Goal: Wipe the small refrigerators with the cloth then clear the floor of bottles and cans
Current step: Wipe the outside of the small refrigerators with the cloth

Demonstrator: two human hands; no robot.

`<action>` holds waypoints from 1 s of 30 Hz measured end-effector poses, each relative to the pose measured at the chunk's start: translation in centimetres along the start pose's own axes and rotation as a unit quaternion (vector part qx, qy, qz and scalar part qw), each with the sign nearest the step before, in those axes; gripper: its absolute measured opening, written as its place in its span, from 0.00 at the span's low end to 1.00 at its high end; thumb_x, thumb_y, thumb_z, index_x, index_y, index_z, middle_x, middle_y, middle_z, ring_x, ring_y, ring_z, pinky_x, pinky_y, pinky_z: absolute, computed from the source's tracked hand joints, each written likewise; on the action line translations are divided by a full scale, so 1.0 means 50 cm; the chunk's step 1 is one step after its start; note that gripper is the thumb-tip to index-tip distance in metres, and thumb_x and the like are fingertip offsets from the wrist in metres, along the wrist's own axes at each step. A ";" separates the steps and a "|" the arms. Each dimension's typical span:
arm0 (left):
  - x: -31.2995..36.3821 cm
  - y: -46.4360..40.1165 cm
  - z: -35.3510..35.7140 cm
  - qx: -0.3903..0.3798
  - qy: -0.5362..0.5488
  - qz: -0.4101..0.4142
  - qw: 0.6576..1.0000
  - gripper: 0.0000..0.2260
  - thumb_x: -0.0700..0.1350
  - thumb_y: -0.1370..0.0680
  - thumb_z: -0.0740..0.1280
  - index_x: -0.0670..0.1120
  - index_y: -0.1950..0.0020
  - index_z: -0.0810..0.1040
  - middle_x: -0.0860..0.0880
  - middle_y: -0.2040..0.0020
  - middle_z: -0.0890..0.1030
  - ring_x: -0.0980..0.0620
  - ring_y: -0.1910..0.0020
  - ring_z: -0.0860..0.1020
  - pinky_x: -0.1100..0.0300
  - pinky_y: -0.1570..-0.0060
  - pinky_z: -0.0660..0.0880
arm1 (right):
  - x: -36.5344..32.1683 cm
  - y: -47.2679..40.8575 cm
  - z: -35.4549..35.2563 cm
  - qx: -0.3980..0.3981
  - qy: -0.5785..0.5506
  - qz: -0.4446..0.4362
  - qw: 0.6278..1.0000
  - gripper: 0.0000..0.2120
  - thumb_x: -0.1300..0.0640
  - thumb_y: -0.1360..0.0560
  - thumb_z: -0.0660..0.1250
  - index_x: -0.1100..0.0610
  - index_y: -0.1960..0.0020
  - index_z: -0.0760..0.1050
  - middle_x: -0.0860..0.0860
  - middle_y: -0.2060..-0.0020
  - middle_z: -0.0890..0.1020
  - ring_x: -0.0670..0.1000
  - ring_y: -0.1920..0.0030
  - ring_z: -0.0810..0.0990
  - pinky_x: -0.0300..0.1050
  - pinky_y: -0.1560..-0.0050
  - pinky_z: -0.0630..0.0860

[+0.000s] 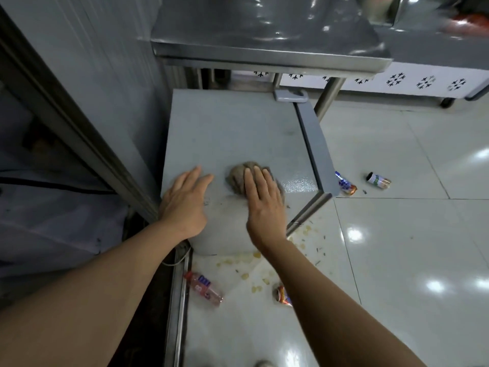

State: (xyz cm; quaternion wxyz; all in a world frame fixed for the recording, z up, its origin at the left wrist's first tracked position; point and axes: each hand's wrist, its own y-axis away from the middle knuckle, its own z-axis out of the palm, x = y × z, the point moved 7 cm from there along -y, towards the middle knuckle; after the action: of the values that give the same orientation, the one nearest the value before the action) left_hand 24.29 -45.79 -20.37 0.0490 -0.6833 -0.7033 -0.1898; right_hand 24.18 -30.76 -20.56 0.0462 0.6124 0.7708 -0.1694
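- One small refrigerator (232, 133) is seen from above; its top is a flat, pale grey, slightly glossy sheet with a darker grey trim along the right edge.
- One cloth (238, 178), brownish-grey, crumpled into a rounded lump, lies on that top, under the fingers (258, 176) of the right hand (264, 205).
- The right fingers are held straight and close together, pressed flat on the cloth, which shows beyond the fingertips and to their left.
- The left hand (185, 205) is laid flat on the refrigerator top just left of the cloth, its fingers straight and together, the thumb apart; nothing is held.
- One clear plastic bottle (203, 288) with a red cap and a pink label lies on its side on the floor, below the left wrist.
- Three cans are counted on the floor: a red can (284, 296) beside the right forearm, a blue-and-red can (345, 184) right of the right fingers against the refrigerator's corner, and a white-and-green can (378, 180) farther right.
- The floor (397, 234) is of glossy white tiles; yellowish scraps are scattered on it near the refrigerator's base.
- One stainless-steel desk (264, 43) stands beyond the fingertips, over the refrigerator's far end.
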 end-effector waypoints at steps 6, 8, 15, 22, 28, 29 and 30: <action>0.009 0.002 0.006 0.026 -0.022 -0.011 0.999 0.37 0.34 0.29 0.63 0.52 0.24 0.53 0.51 0.22 0.47 0.48 0.24 0.48 0.49 0.27 0.56 | 0.242 0.001 -0.061 -0.002 0.050 0.124 0.991 0.31 0.70 0.27 0.57 0.61 0.25 0.57 0.59 0.26 0.59 0.60 0.26 0.56 0.53 0.26 0.54; 0.013 -0.001 0.003 0.024 -0.016 -0.016 0.999 0.35 0.35 0.29 0.63 0.51 0.25 0.55 0.50 0.22 0.49 0.47 0.24 0.49 0.49 0.28 0.56 | 0.254 0.000 -0.064 0.000 0.064 0.123 0.990 0.32 0.70 0.27 0.58 0.62 0.25 0.54 0.59 0.25 0.57 0.59 0.25 0.52 0.51 0.25 0.48; -0.050 0.024 -0.016 0.076 0.060 -0.044 0.994 0.29 0.33 0.30 0.67 0.44 0.30 0.64 0.44 0.27 0.59 0.43 0.28 0.56 0.51 0.30 0.60 | 0.087 -0.002 -0.007 0.056 0.052 0.049 0.996 0.28 0.66 0.29 0.50 0.62 0.29 0.65 0.60 0.31 0.68 0.61 0.29 0.64 0.55 0.28 0.56; -0.069 0.052 -0.016 0.098 0.161 -0.045 0.981 0.27 0.32 0.25 0.63 0.46 0.27 0.64 0.48 0.23 0.51 0.51 0.24 0.50 0.61 0.28 0.51 | -0.016 -0.004 0.026 0.052 0.017 0.041 0.998 0.31 0.62 0.30 0.48 0.61 0.28 0.63 0.60 0.30 0.67 0.63 0.28 0.61 0.58 0.27 0.55; -0.127 0.077 -0.010 0.139 0.325 -0.095 0.931 0.28 0.27 0.26 0.58 0.48 0.29 0.66 0.51 0.27 0.64 0.53 0.28 0.64 0.62 0.30 0.61 | -0.138 -0.008 0.062 0.043 -0.017 -0.013 0.999 0.29 0.59 0.28 0.48 0.62 0.27 0.63 0.61 0.30 0.67 0.62 0.28 0.62 0.59 0.28 0.56; -0.140 0.084 -0.008 0.142 0.349 -0.110 0.920 0.28 0.27 0.25 0.56 0.49 0.30 0.66 0.49 0.29 0.68 0.53 0.30 0.67 0.58 0.31 0.65 | -0.167 -0.007 0.068 0.039 -0.021 -0.031 0.999 0.29 0.59 0.28 0.47 0.61 0.28 0.63 0.60 0.30 0.67 0.62 0.28 0.62 0.58 0.28 0.56; -0.154 0.091 -0.006 0.147 0.361 -0.126 0.912 0.28 0.27 0.25 0.55 0.50 0.30 0.66 0.48 0.31 0.71 0.53 0.32 0.70 0.55 0.33 0.68 | -0.196 -0.005 0.075 0.030 -0.029 -0.050 0.998 0.29 0.58 0.27 0.47 0.61 0.28 0.63 0.60 0.30 0.67 0.62 0.28 0.62 0.57 0.28 0.56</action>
State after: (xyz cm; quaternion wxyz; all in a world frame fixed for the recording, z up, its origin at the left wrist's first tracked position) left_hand 29.18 -53.16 -21.70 0.3750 -0.4588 -0.7378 -0.3232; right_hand 25.82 -41.10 -21.28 0.0413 0.5687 0.7936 -0.2124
